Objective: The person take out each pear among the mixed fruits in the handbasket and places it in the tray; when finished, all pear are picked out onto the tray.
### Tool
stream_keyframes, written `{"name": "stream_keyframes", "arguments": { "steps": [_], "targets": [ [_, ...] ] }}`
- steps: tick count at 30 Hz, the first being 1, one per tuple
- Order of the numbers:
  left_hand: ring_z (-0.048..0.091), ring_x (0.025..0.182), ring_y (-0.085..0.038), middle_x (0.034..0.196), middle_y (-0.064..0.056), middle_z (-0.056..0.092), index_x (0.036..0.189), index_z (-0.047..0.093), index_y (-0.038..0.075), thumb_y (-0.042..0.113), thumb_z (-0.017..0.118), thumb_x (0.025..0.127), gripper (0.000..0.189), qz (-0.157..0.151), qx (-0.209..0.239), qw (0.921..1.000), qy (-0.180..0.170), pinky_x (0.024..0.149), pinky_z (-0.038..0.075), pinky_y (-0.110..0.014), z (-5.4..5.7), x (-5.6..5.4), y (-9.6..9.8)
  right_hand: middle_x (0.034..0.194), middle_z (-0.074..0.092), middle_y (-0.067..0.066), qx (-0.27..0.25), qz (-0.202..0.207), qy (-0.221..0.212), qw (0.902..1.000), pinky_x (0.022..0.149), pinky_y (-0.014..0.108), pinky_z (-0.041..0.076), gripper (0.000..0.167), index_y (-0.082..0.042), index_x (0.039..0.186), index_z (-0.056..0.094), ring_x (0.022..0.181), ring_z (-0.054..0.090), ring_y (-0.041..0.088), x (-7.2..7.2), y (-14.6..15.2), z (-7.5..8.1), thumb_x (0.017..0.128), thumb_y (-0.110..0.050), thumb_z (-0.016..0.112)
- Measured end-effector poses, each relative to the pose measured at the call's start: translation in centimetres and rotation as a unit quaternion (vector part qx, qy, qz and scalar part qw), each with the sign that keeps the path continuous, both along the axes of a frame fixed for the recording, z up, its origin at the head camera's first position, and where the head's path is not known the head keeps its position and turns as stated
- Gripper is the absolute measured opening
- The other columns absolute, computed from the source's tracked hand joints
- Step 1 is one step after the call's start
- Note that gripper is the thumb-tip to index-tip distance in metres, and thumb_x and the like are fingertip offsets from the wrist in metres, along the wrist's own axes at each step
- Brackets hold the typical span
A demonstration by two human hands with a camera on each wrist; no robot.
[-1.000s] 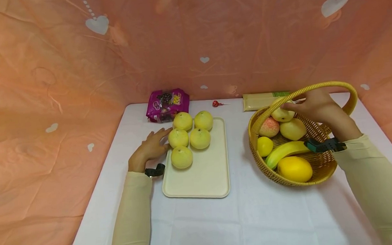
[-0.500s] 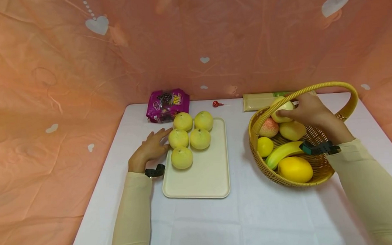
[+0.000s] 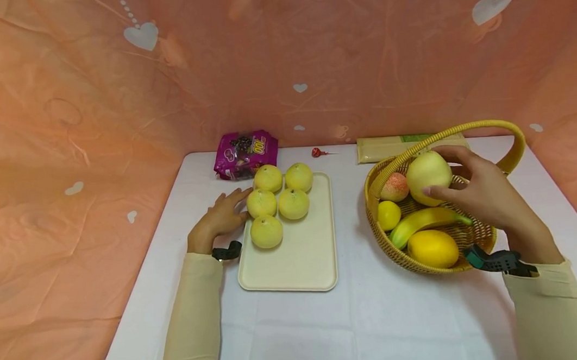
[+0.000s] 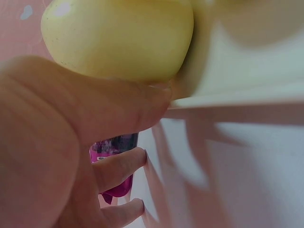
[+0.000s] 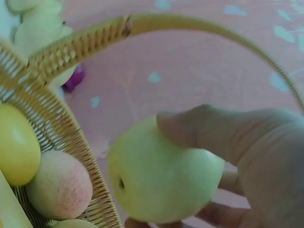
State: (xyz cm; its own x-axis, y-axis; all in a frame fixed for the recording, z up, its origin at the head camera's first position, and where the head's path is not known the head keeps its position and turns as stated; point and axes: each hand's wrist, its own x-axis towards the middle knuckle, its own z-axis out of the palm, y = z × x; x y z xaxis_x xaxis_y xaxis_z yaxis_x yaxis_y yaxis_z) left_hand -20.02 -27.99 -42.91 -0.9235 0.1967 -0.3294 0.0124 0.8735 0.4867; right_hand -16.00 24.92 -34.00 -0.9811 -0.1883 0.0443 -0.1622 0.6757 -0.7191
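My right hand [image 3: 485, 191] grips a pale yellow-green apple [image 3: 427, 175] above the wicker basket [image 3: 384, 251], beneath its arched handle [image 3: 479, 125]. In the right wrist view, the thumb lies across the top of the apple [image 5: 161, 175] and fingers curl below. The basket holds a peach [image 3: 395, 187], a small round yellow fruit [image 3: 389, 215], a banana [image 3: 425, 222] and a bigger oval yellow fruit [image 3: 433, 249]. My left hand [image 3: 220, 216] rests, fingers extended, at the left edge of the beige tray [image 3: 302, 261], its thumb against a round yellow fruit [image 4: 118, 38].
Several round yellow fruits [image 3: 293, 204] sit on the tray's far half. Behind it lies a purple snack bag [image 3: 245, 155]. A small red item [image 3: 317, 152] and a beige flat packet [image 3: 380, 149] lie along the table's back edge, before a pink cloth backdrop [image 3: 311, 54].
My right hand has lifted the apple from the basket's back and brought it nearer to me, covering the fruit behind. The left hand stays put.
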Motion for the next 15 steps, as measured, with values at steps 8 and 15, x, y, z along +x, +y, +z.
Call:
{"name": "stream_keyframes", "arguments": {
  "steps": [8, 15],
  "targets": [
    [0.003, 0.165, -0.061, 0.182, -0.023, 0.018, 0.174, 0.033, 0.021, 0.031, 0.060, 0.108, 0.072, -0.001, 0.004, 1.0000, -0.001, 0.120, 0.005, -0.092, 0.1, 0.2, 0.1, 0.157, 0.054, 0.005, -0.081, 0.016, 0.042, 0.9957, 0.088, 0.003, 0.052, 0.083, -0.011, 0.164, 0.047, 0.118, 0.058, -0.022, 3.8, 0.7, -0.7, 0.092, -0.003, 0.087],
    [0.004, 0.165, -0.062, 0.182, -0.023, 0.019, 0.174, 0.033, 0.020, 0.029, 0.059, 0.108, 0.072, -0.001, -0.001, 1.0000, 0.000, 0.119, 0.006, -0.092, 0.3, 0.2, 0.2, 0.150, 0.057, -0.002, -0.154, 0.105, 0.063, 0.9805, 0.098, 0.009, 0.055, 0.088, -0.004, 0.156, 0.050, 0.125, 0.066, 0.000, 5.8, -0.3, -0.2, 0.079, 0.024, 0.083]
  ]
}}
